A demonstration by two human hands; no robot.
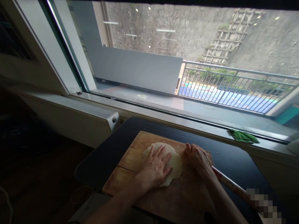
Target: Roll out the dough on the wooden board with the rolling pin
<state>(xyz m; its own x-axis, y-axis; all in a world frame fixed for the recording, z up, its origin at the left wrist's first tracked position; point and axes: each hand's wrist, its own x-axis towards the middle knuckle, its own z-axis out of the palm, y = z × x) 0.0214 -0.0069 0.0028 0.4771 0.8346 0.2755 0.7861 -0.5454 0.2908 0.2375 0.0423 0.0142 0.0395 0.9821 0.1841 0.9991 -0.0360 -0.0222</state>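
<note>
Dark tabletop (98, 158). Dough (176, 165) is already a flat round under the spread left hand (157, 165), ragged-edged, not cut or folded, on a wooden board (130, 151); right hand (198, 157) curls beside it, can't tell if it's gripping the rod (227, 181).

A pale windowsill (198, 125) runs across the view, with a crumpled green cloth (244, 136) lying on it toward its right end and a white radiator (93, 121) standing below its left end. Outdoors, just beyond the windowsill, a large plain grey panel (140, 68) is on the left and a metal railing (227, 89) on the right. Farther beyond the windowsill are green shrubs (219, 76) and a rough grey wall (182, 43).
</note>
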